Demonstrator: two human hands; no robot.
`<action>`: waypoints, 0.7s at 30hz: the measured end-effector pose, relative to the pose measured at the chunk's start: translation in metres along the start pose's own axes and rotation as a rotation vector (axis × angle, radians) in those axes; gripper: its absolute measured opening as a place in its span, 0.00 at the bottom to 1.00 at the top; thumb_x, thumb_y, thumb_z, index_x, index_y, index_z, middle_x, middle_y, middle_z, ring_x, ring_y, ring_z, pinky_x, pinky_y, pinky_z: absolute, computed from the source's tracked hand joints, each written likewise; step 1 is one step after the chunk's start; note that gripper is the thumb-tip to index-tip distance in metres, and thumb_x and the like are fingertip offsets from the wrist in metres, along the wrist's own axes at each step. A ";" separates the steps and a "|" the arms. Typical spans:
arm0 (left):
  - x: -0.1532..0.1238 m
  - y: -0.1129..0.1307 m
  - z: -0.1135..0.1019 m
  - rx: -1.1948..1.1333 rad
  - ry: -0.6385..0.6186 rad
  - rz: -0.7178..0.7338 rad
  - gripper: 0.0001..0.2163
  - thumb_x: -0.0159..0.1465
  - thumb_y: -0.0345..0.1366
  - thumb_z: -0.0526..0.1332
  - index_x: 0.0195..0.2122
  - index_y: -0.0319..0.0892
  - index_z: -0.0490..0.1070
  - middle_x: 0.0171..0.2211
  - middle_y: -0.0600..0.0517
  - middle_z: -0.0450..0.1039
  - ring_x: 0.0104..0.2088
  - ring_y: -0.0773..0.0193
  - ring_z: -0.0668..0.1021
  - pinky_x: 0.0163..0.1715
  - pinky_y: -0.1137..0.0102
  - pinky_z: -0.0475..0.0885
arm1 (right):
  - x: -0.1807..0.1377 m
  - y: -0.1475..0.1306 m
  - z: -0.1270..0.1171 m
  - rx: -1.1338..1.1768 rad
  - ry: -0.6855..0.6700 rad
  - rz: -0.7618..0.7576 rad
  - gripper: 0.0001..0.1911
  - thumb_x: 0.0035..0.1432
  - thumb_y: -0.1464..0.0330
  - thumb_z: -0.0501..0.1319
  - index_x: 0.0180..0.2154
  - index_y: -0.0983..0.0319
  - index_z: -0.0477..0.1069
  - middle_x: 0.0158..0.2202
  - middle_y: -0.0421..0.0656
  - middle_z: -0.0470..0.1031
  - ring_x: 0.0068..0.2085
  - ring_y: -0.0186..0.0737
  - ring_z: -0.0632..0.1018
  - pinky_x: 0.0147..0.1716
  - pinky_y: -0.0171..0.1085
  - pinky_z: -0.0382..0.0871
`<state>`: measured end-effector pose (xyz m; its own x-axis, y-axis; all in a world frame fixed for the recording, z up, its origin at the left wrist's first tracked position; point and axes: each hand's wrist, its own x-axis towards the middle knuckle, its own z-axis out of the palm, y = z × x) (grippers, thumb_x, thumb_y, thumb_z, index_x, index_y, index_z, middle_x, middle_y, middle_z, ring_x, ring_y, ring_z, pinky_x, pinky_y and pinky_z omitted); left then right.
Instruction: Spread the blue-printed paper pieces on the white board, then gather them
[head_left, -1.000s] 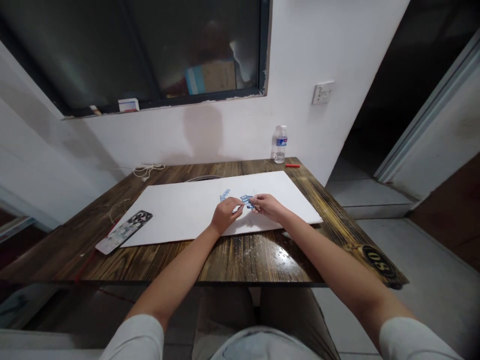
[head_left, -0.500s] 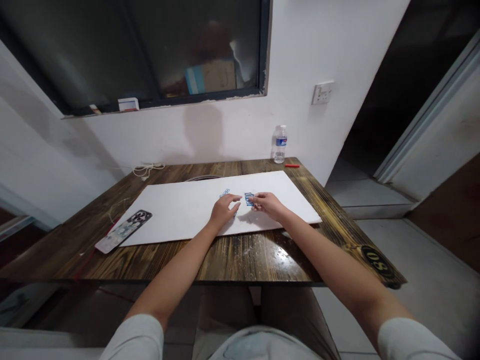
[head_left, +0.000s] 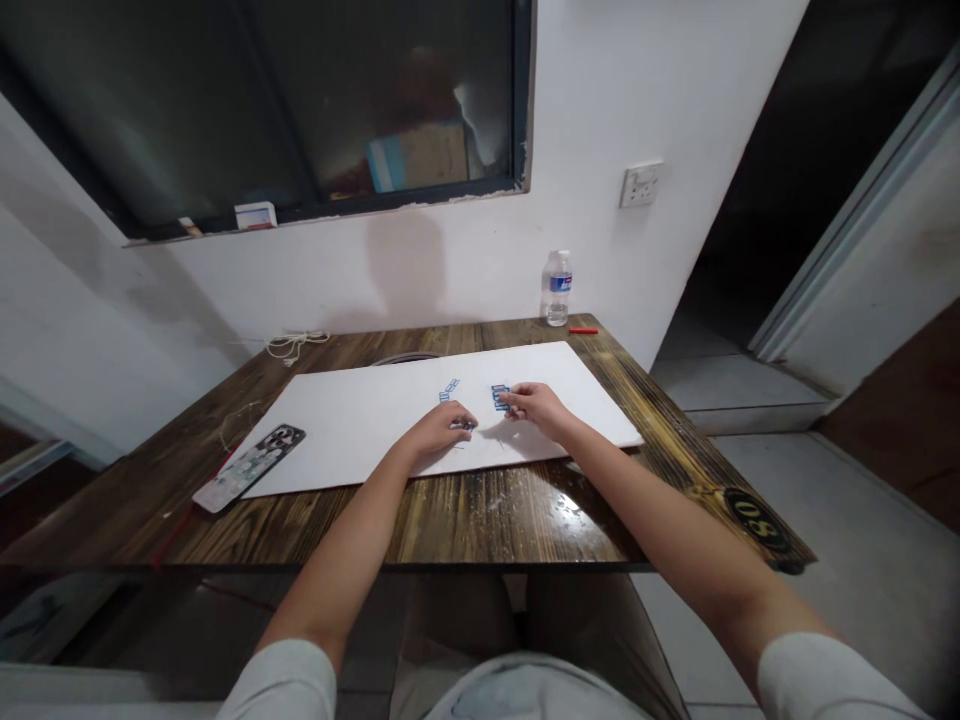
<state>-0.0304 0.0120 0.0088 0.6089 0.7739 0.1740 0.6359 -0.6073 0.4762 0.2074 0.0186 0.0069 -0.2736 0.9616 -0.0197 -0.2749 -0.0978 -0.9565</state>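
Observation:
Between thumb and fingers, my right hand (head_left: pixel 538 404) pinches a blue openwork piece (head_left: pixel 498 396) made of several small rectangular frames, held up over the white board (head_left: pixel 352 420). My left hand (head_left: pixel 437 428) is low over the board, its fingertips closed on a small blue piece (head_left: pixel 466 427) that they mostly cover. Just beyond the left hand lies another blue openwork piece (head_left: pixel 450 388), flat on the board. Thin dark lines show on the board close to both hands; I cannot tell whether they are marks or loose bits.
A phone in a patterned case (head_left: pixel 247 470) overlaps the board's left edge. At the back of the wooden table (head_left: pixel 525 520) are a coiled white cable (head_left: pixel 294 345), a water bottle (head_left: pixel 558 290) and a red pen-like stick (head_left: pixel 583 330). A round black number plate (head_left: pixel 756 517) marks the right corner.
My left hand has moved down and slightly left, away from the held blue piece, and its fingers have closed on a small blue piece. My right hand stays nearly in place.

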 end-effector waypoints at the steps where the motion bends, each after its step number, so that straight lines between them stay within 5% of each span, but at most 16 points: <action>1: 0.000 0.001 0.000 -0.001 -0.009 -0.018 0.11 0.56 0.33 0.66 0.40 0.41 0.78 0.36 0.49 0.75 0.39 0.60 0.75 0.42 0.65 0.69 | 0.000 0.001 0.000 -0.003 -0.002 -0.006 0.27 0.25 0.54 0.78 0.22 0.65 0.70 0.17 0.37 0.68 0.21 0.33 0.72 0.24 0.35 0.68; 21: 0.001 0.010 0.001 0.067 -0.003 -0.058 0.09 0.54 0.30 0.67 0.37 0.41 0.77 0.36 0.49 0.75 0.39 0.59 0.75 0.42 0.65 0.69 | 0.003 0.006 -0.003 -0.111 0.006 -0.056 0.28 0.27 0.51 0.76 0.21 0.63 0.69 0.18 0.38 0.69 0.21 0.32 0.70 0.22 0.34 0.65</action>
<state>-0.0225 0.0065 0.0127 0.5711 0.8079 0.1454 0.7005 -0.5720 0.4267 0.2078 0.0219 -0.0002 -0.2550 0.9664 0.0331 -0.1860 -0.0154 -0.9824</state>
